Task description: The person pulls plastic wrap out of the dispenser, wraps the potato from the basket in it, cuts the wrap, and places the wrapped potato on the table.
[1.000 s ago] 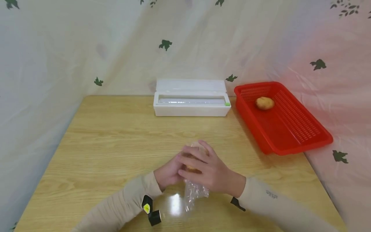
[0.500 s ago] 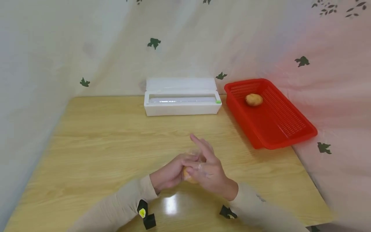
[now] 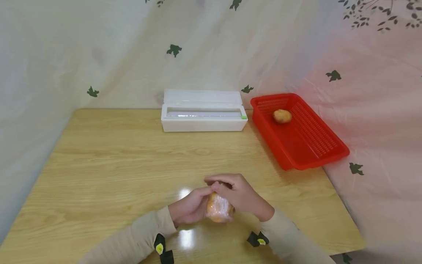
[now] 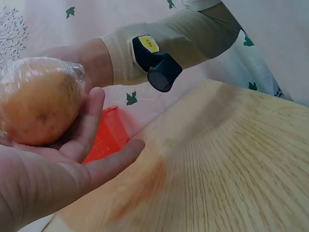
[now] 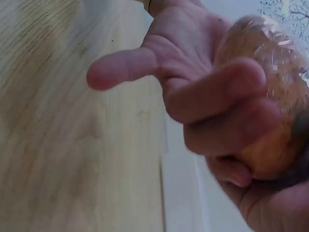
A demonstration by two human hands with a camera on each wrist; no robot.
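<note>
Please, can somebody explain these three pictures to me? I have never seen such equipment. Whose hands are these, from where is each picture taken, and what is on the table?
There is no machine here: a person works with two bare hands. The wide picture comes from a camera on the person's head, looking down at a wooden table. The two close pictures come from small cameras strapped to each wrist. On the table stand a white box of cling film with its lid open and a red basket with one potato inside. The left hand and the right hand together hold another potato wrapped in clear film, just above the table.
</note>
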